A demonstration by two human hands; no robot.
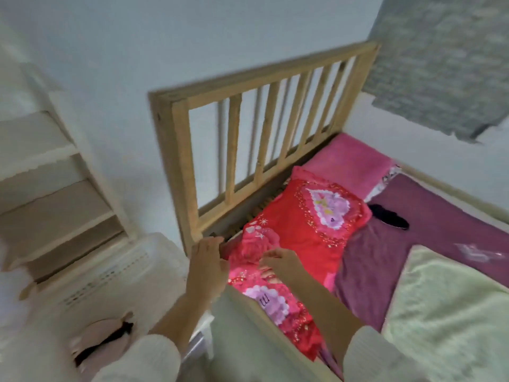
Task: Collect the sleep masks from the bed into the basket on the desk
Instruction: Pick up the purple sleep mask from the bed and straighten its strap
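Observation:
A dark sleep mask (389,216) lies on the purple sheet (440,216), to the right of the red patterned pillow (303,230). A pink sleep mask with a black strap (102,339) rests in the white perforated basket (110,274) at lower left. My left hand (206,261) lies with fingers stretched against the bed's corner, below the wooden headboard (264,114). My right hand (279,261) hovers on the red pillow with fingers curled down. Blur hides whether it grips anything.
A white shelf unit (55,172) stands at the left by the wall. A pale green blanket (446,321) covers the bed's near right. A pink folded blanket (349,164) lies by the headboard. Grey cloth (440,64) hangs at upper right.

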